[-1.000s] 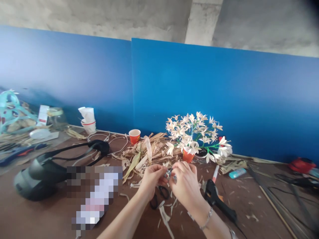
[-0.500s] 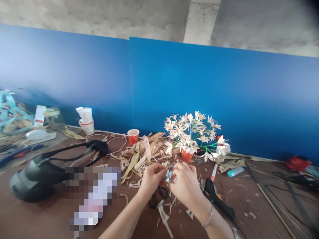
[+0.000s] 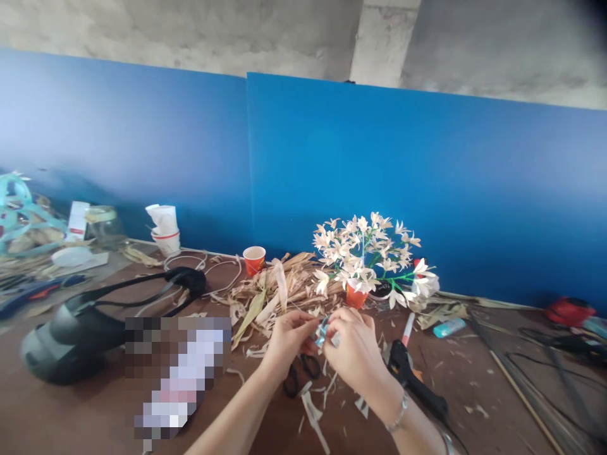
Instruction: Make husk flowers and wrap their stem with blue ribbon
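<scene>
Both hands meet in front of the flowers, fingers pinched. My left hand is closed on a thin pale wire-like stem, whose tip shows faintly above the fingers. Close beside it, my right hand grips a small shiny light-blue piece of tape, mostly covered by the fingers. Black-handled scissors lie on the table below the hands. Just behind stands an orange paper cup with a bunch of cream flowers on green stems. A black glue gun rests right of my right wrist.
Dried husks are heaped behind my left hand, near another orange paper cup. A black headset with straps lies left, next to a blurred-out object. Scraps litter the brown table. A blue partition stands behind.
The pale stem at my left fingers has tilted from pointing up and left to lying nearly flat. Both hands stay together in almost the same place.
</scene>
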{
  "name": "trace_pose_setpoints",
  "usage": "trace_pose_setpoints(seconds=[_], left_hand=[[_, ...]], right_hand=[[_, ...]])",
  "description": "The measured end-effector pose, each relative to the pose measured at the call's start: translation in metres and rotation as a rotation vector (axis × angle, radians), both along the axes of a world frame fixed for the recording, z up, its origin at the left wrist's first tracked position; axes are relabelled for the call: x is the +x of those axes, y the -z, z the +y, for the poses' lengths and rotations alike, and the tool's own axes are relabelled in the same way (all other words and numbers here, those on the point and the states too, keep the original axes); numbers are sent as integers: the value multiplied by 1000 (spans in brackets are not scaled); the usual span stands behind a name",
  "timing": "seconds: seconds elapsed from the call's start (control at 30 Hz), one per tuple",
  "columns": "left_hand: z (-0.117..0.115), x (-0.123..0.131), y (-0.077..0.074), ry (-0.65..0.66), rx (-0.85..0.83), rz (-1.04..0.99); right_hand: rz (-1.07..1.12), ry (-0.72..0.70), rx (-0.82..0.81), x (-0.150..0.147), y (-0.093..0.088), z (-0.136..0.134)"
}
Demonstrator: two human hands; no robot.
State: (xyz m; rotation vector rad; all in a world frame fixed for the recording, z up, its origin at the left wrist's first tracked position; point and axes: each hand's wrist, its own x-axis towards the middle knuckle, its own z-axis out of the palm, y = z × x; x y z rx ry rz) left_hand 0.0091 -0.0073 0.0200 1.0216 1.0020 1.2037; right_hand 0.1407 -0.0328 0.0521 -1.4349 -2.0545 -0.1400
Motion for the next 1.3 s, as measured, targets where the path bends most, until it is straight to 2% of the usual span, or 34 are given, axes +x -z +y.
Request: trace_pose_setpoints(seconds=[0.2, 0.37, 0.67, 0.87, 1.07, 1.2, 1.3], left_hand=[[-1, -1, -3, 49, -90, -79], [0, 0, 1, 88, -125, -125], [-1, 1, 3, 68, -76, -154], [-2, 2, 4, 61, -50, -148], [1, -2, 2, 91, -21, -51], [3, -8, -4, 165, 11, 24], [4, -12, -7, 207, 66, 42]], right_hand=[[21, -31, 7, 0, -2, 1], [13, -32, 26, -2, 0, 2], [-9, 47, 21, -5, -3, -1], [-36, 40, 3, -6, 1, -1], [80, 17, -10, -1, -1, 1], [207, -30, -106, 3, -8, 0], [390, -82, -307, 6, -12, 1]])
